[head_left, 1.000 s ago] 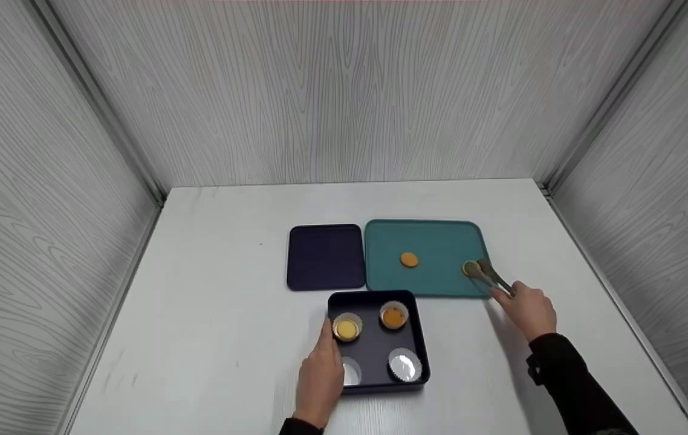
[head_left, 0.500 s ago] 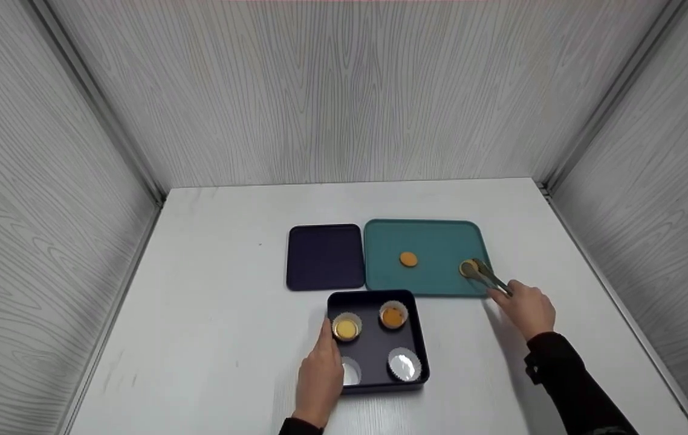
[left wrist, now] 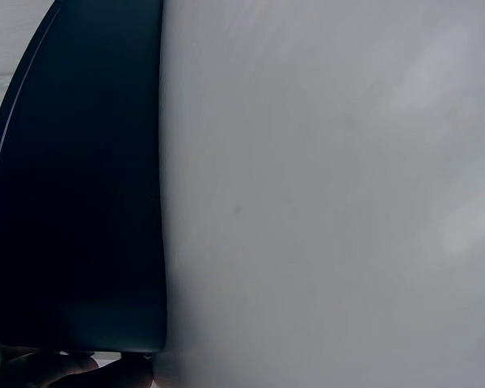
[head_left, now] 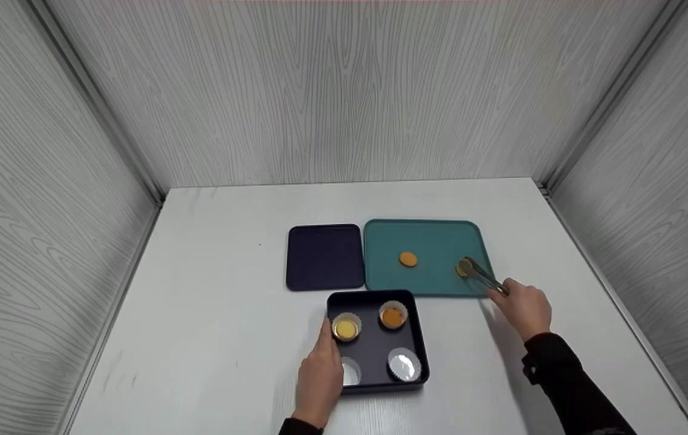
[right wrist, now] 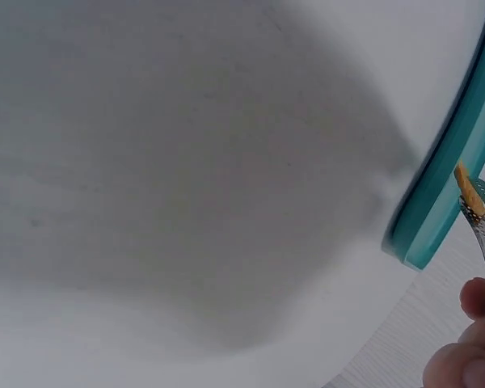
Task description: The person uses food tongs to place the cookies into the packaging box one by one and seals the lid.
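My left hand [head_left: 320, 371] lies against the left wall of a dark square baking tin [head_left: 374, 356], its visible fingers fairly straight along the outside. Only fingers [left wrist: 40, 368] show at the bottom of the left wrist view, beside the tin's wall [left wrist: 81, 178]. My right hand [head_left: 524, 309] grips small metal tongs [head_left: 486, 278]. Between the tong heads is a thin round cookie [right wrist: 469, 190], over the right part of the teal tray [head_left: 434, 287]. Another orange-brown cookie [head_left: 408, 259] lies on that tray. Whether the held cookie touches the tray is unclear.
Inside the tin, a yellow piece sits in one paper cup [head_left: 347, 327] and an orange piece in another [head_left: 393, 315]. Two more cups [head_left: 404, 365] show bright bottoms; my hand partly hides one. A dark flat tray [head_left: 325, 258] adjoins the teal tray. Grey panels [head_left: 344, 90] surround the table.
My right hand and the tongs have shifted slightly left, and the cookie between the tong heads has moved left and turned more edge-on. My left hand and the tin look still.
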Demonstrator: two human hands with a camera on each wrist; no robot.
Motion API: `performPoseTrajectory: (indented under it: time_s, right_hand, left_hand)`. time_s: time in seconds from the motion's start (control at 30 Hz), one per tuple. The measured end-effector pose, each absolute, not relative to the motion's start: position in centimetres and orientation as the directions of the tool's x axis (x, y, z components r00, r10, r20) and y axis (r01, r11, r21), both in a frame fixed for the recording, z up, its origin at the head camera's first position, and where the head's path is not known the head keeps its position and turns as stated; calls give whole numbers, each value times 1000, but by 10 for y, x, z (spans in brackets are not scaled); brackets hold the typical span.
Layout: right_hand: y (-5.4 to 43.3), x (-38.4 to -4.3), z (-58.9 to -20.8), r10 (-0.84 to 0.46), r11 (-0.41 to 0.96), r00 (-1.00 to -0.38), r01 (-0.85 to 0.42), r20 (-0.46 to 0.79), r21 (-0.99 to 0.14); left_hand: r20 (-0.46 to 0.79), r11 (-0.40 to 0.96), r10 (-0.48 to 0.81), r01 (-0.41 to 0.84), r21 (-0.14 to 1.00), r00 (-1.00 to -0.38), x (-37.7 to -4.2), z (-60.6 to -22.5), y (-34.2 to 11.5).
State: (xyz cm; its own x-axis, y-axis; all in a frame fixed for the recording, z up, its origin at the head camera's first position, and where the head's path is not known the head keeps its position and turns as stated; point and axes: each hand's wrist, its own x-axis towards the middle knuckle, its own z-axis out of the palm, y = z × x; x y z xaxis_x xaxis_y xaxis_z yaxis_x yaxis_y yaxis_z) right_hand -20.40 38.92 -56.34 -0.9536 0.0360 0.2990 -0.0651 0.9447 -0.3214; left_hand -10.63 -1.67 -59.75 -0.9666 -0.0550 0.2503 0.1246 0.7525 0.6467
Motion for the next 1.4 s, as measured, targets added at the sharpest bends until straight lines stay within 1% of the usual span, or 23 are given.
performPoseTrajectory:
  time_s: [0.23,0.57,0.97,1.4]
  right_hand:
    - [387,-205,-571,30,947,-956,-67,291,-316]
    - [387,-204,-572,19,941,-958,-80,287,-328]
    - [387,-205,-570,39,913,-978,-48,205,-405]
    - [375,-206,-559,14,874,-964,-117,265,-471]
  left_hand:
    - [214,753,-66,93,652,-975,-107,-599,-16]
    - [226,754,-65,101,649,-972,-107,-598,-16]
    - [245,746,-58,121,654,-968,-106,-599,-17]
    - [256,756,-62,122,643,-965,-107,-599,-17]
